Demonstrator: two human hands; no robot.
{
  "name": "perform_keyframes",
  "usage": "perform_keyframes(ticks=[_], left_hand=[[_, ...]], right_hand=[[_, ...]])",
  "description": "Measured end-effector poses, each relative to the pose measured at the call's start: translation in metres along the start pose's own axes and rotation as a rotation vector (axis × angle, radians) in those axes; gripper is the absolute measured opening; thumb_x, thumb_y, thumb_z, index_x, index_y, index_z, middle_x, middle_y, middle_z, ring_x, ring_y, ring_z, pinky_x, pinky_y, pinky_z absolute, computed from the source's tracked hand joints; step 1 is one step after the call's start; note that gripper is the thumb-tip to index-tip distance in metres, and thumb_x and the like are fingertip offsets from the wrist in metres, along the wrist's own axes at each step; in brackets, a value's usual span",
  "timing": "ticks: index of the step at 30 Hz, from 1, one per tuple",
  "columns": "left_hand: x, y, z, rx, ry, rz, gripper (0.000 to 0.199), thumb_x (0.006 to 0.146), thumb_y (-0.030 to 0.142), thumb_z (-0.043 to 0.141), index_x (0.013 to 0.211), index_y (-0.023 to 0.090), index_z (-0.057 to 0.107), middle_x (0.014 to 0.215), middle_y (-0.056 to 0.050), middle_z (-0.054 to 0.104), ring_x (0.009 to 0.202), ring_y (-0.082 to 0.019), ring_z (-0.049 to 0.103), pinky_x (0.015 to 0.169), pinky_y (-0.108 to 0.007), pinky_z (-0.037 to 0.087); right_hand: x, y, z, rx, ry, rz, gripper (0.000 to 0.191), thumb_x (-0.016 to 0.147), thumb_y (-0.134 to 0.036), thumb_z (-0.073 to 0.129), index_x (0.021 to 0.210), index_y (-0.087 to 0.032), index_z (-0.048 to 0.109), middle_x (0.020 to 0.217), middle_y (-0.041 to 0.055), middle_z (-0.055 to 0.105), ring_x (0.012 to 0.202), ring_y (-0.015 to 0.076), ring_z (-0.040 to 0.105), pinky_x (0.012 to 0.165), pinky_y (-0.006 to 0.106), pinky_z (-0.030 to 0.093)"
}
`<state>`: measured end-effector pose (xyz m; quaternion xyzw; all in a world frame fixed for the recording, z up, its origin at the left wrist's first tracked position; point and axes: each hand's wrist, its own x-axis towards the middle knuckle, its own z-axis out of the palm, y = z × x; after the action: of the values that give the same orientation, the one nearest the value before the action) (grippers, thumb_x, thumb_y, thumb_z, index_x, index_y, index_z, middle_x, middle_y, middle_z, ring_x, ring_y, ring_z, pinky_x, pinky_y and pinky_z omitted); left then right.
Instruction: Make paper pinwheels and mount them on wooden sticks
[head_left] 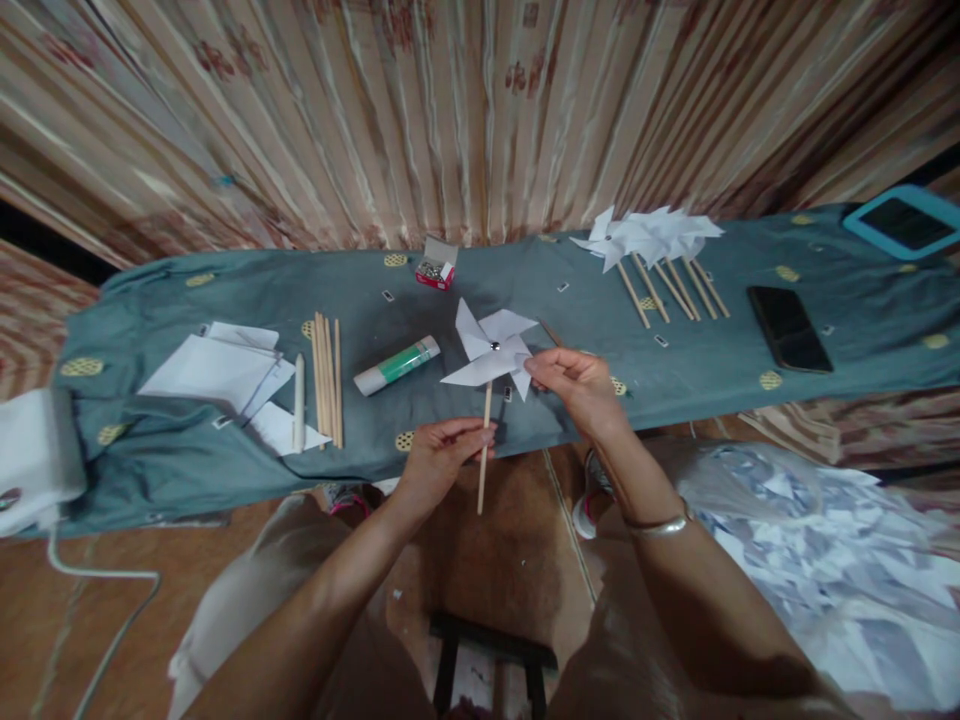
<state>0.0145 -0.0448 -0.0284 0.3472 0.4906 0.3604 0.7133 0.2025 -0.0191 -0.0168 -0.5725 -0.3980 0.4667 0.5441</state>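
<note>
A white paper pinwheel (487,362) with a shiny pin at its centre is held up over the front of the cloth-covered table. My left hand (442,460) pinches its wooden stick between thumb and fingers, below the paper blades. The thumb and fingertips of my right hand (574,385) are closed on the tip of one blade at the right. Just left of the pinwheel lies a glue stick (397,365) with a green label. Behind it stands a small open red box (435,272) of metal pins.
Several finished pinwheels (652,240) lie at the back right, near a black phone (789,328) and a blue-framed tablet (907,222). On the left are wooden sticks (328,385), a white pen-like tool (299,405) and paper sheets (214,370). A bag of paper scraps (825,540) sits at the lower right.
</note>
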Motion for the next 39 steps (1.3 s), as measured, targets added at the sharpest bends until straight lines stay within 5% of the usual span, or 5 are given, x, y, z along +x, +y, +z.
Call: perform_keyframes(ticks=[20,28,35,39], left_hand=[[0.001,-0.001,-0.001,0.0,0.053,0.038,0.037,0.052,0.039,0.089,0.077,0.014,0.078,0.085,-0.007,0.078,0.058,-0.014,0.066,0.067,-0.03,0.057],[-0.001,0.004,0.0,0.0,0.023,0.038,0.035,0.055,0.039,0.088,0.078,0.015,0.079,0.083,-0.006,0.078,0.06,-0.013,0.065,0.068,-0.028,0.056],[0.0,0.001,-0.001,0.022,-0.008,-0.005,0.029,0.054,0.035,0.088,0.074,0.016,0.079,0.07,-0.003,0.075,0.057,-0.012,0.065,0.064,-0.025,0.055],[-0.001,0.0,0.001,0.046,-0.043,-0.017,0.026,0.055,0.034,0.087,0.072,0.017,0.078,0.067,-0.003,0.074,0.055,-0.012,0.064,0.062,-0.024,0.054]], right_hand=[[-0.018,0.005,0.022,0.036,-0.154,0.036,0.038,0.054,-0.054,0.084,0.063,-0.021,0.069,0.063,-0.0002,0.069,0.058,0.0118,0.057,0.058,0.027,0.047],[-0.03,-0.007,0.009,-0.069,-0.305,-0.064,0.034,0.073,-0.051,0.074,0.06,-0.02,0.07,0.058,-0.0001,0.067,0.052,0.0096,0.051,0.054,0.025,0.04],[-0.007,-0.006,-0.023,-0.017,0.212,-0.137,0.035,0.066,-0.053,0.079,0.059,-0.02,0.068,0.056,-0.0013,0.062,0.049,0.0085,0.041,0.049,0.024,0.034],[-0.002,-0.002,-0.021,0.001,0.225,-0.078,0.034,0.056,-0.051,0.083,0.066,-0.021,0.072,0.06,-0.0019,0.065,0.053,0.0094,0.047,0.053,0.024,0.039]])
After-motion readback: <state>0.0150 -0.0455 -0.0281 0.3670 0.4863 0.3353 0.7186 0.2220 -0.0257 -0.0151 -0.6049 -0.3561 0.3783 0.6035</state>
